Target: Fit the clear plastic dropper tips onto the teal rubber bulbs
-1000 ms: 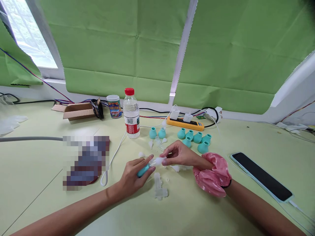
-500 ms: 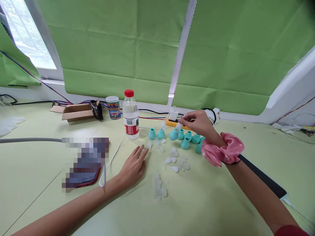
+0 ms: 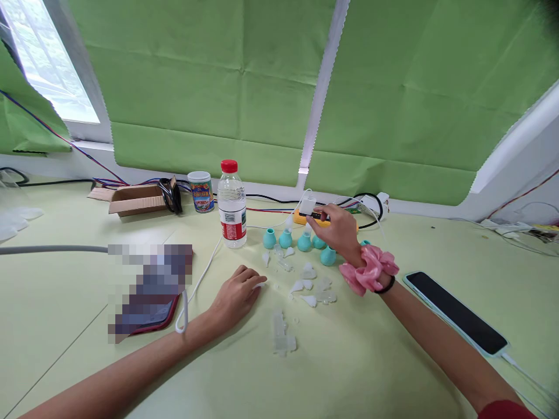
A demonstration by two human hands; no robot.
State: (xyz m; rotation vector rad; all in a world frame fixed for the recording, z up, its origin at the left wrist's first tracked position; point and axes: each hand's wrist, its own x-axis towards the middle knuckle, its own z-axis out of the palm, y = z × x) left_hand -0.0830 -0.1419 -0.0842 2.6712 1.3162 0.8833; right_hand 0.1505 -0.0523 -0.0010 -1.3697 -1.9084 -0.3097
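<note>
My left hand (image 3: 236,295) rests on the table with its fingers curled, a small white piece (image 3: 261,285) showing at the thumb and index finger. My right hand (image 3: 336,231) is over a row of small turquoise vase-shaped pots; its thumb and index fingertips are apart, just above a pot (image 3: 304,242) with a translucent tip in its neck. To its left are another pot with a translucent tip (image 3: 285,239) and an open-necked pot (image 3: 269,238). More pots are partly hidden by my right hand. Thin white and translucent pieces (image 3: 308,271) lie in front.
A red-capped bottle (image 3: 232,209), a can (image 3: 201,192) and an open cardboard box (image 3: 137,201) stand at the back. A yellow power strip (image 3: 301,217) with a white plug lies behind the pots. One phone (image 3: 456,313) lies right, a red-edged phone (image 3: 168,314) left, with cables around.
My right hand has let go of the pot with the translucent tip, which now stands in the row. My left hand has drawn back slightly and curled its fingers on a white piece.
</note>
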